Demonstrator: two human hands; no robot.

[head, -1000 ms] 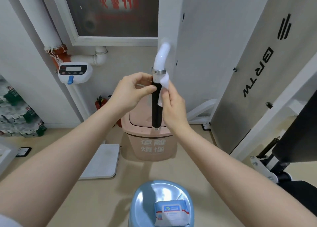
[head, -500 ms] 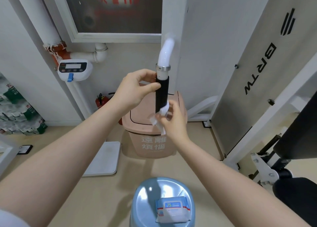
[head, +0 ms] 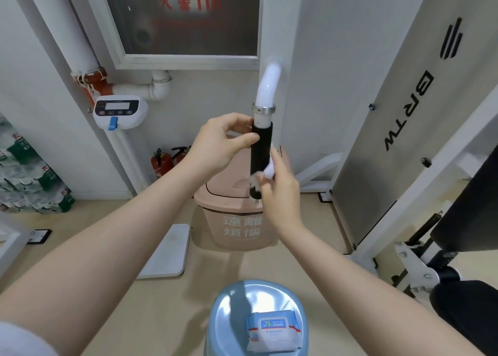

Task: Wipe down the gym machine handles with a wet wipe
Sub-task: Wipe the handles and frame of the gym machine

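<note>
A black foam-covered machine handle hangs upright from a white bent tube with a metal collar. My left hand grips the top of the black grip, thumb across its front. My right hand holds a white wet wipe wrapped against the lower right side of the handle. The handle's bottom end peeks out beside my right fingers.
A pink lidded bin stands on the floor behind the handle. A blue stool at the bottom carries a pack of wet wipes. A white scale lies left; the machine frame and black seat fill the right.
My right hand slid the wipe from the top of the handle down toward its lower end and stays low on the grip. My left hand kept hold of the upper part.
</note>
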